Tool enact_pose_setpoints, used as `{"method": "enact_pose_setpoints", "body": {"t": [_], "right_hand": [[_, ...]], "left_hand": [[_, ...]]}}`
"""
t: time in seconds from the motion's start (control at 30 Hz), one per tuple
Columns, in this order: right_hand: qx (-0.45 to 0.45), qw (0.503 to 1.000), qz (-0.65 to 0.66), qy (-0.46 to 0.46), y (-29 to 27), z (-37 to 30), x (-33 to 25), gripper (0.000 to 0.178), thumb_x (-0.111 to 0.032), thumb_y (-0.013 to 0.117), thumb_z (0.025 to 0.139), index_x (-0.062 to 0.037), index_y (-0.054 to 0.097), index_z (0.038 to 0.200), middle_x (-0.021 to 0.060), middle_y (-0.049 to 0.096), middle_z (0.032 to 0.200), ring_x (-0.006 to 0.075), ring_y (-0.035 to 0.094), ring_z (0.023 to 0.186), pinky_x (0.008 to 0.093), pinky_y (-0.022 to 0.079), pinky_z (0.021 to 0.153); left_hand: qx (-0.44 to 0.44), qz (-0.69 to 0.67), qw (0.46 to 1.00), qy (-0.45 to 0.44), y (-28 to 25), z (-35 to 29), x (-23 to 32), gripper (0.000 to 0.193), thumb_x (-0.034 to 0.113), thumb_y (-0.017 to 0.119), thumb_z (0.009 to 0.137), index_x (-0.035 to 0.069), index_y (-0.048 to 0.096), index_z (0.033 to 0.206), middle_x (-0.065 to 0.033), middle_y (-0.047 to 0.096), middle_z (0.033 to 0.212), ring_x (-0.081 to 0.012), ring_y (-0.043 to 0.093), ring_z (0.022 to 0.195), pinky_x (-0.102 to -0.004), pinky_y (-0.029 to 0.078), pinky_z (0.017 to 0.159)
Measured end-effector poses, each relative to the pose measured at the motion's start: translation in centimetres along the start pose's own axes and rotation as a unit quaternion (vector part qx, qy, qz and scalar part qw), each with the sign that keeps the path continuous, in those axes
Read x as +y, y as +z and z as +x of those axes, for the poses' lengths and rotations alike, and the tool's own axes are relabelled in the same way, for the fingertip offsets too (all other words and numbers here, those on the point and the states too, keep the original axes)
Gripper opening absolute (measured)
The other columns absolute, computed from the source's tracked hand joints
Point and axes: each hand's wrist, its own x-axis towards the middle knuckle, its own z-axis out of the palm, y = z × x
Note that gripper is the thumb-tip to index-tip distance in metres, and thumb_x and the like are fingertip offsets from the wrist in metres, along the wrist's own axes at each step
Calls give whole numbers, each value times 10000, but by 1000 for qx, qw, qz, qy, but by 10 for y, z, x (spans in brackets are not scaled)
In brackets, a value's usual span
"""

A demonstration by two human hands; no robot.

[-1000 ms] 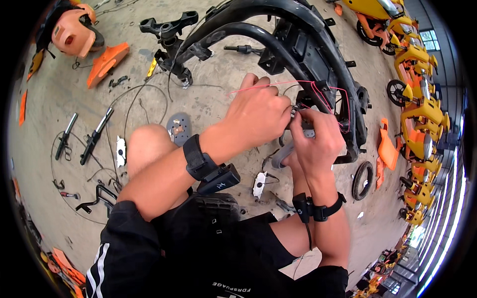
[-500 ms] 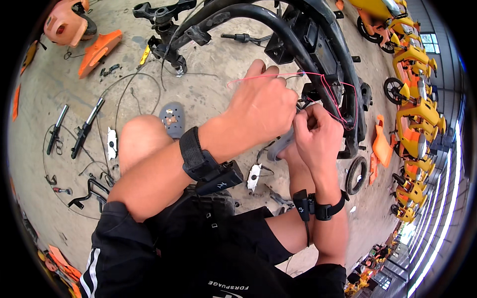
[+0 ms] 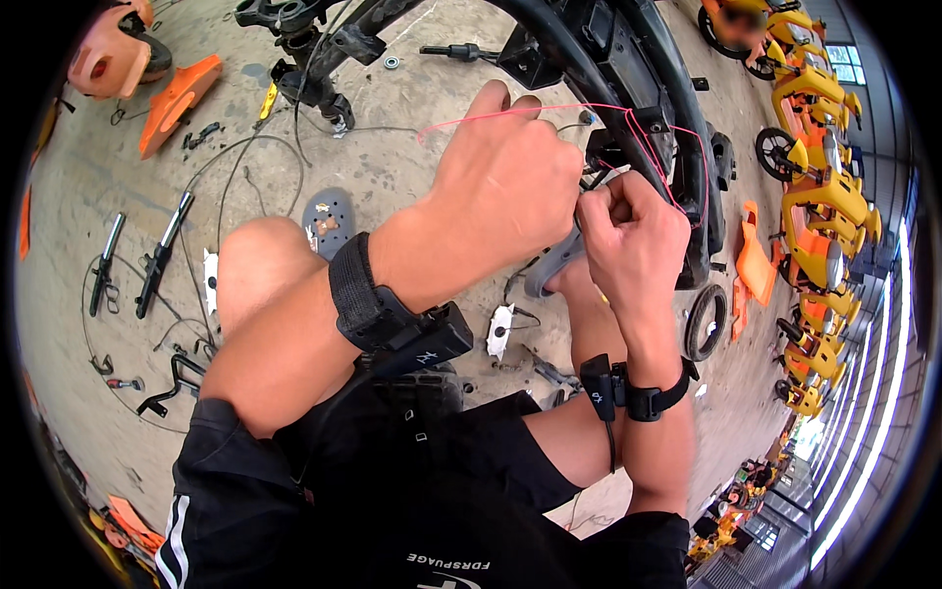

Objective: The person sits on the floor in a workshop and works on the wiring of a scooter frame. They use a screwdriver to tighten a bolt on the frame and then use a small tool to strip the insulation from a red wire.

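My left hand [image 3: 510,182] is closed with its back turned up, its fingertips hidden beneath it. Right beside it my right hand [image 3: 636,231] is also closed, thumb and fingers pinched together. Whatever lies between the fingers of either hand is hidden. A thin pink wire [image 3: 564,106] passes over the far fingers of my left hand and runs to a black tubular vehicle frame [image 3: 535,44], where it loops down around the tube. Both hands are close to the near end of this frame, where dark cables show just beyond my fingertips.
On the concrete floor to the left lie two shock absorbers [image 3: 164,257], loose cables and an orange panel [image 3: 182,103]. A white piece with a black centre [image 3: 499,332] lies between my legs. At right are a tyre [image 3: 706,322], another orange panel [image 3: 754,257] and a row of yellow scooters [image 3: 824,196].
The view has shifted, so the floor and frame appear farther up and left. My hands stay close together and closed; the right one sits slightly farther right.
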Motion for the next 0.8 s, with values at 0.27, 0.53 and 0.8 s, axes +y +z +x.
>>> {"method": "enact_pose_setpoints", "body": {"t": [0.27, 0.53, 0.8], "right_hand": [[23, 999, -29, -22, 1, 1, 1, 176, -99, 694, 701, -47, 544, 626, 82, 525, 501, 249, 536, 435, 326, 422, 444], [24, 999, -14, -35, 0, -3, 7, 155, -108, 695, 705, -45, 565, 651, 71, 555, 520, 220, 553, 447, 313, 434, 455], [-64, 987, 104, 102, -4, -5, 1, 227, -180, 758, 745, -13, 719, 894, 28, 573, 534, 95, 488, 453, 250, 387, 466]], "left_hand": [[-12, -3, 1000, -4, -1, 1, 1, 175, 126, 606, 724, 51, 651, 572, -128, 577, 568, -311, 589, 669, -407, 411, 732], [-20, -15, 1000, 1, -2, 1, -4, 178, 136, 608, 733, 47, 649, 585, -130, 590, 593, -312, 594, 690, -404, 405, 769], [-18, -42, 999, 14, -3, -1, -7, 146, 127, 621, 749, 48, 666, 635, -120, 600, 622, -312, 598, 720, -408, 408, 791]]}}
